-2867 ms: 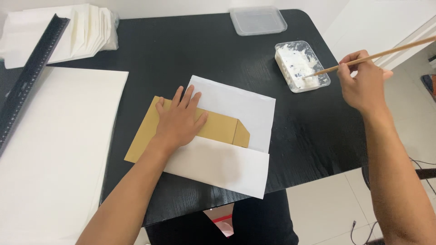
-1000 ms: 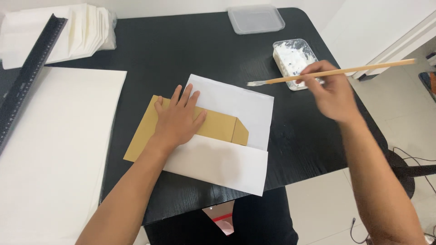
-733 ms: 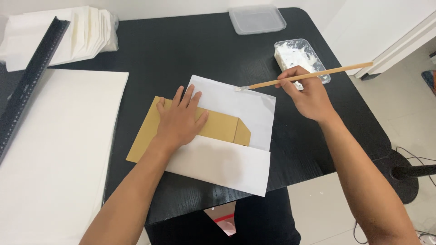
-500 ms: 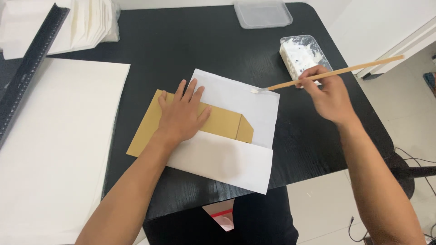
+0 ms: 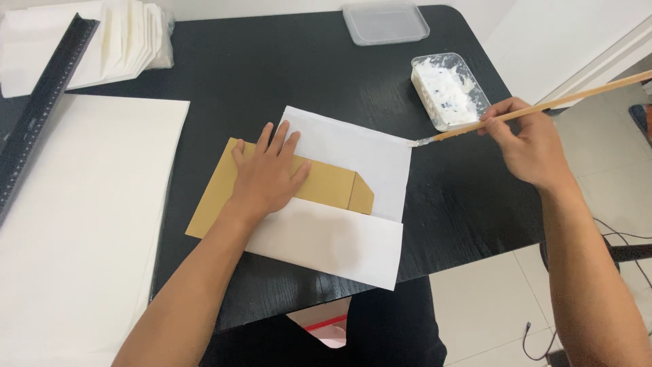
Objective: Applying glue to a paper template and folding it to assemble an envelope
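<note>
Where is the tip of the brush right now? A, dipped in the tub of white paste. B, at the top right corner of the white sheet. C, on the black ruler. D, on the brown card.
B: the brush in the right hand has its tip at the white sheet's top right corner.

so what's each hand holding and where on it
The right hand pinches a thin wooden brush mid-handle. The left hand holds nothing, pressing flat on the brown card.

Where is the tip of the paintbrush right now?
In the head view, the brush tip sits at the upper right corner of the white paper, just left of the paste tub, held by the right hand.
</note>
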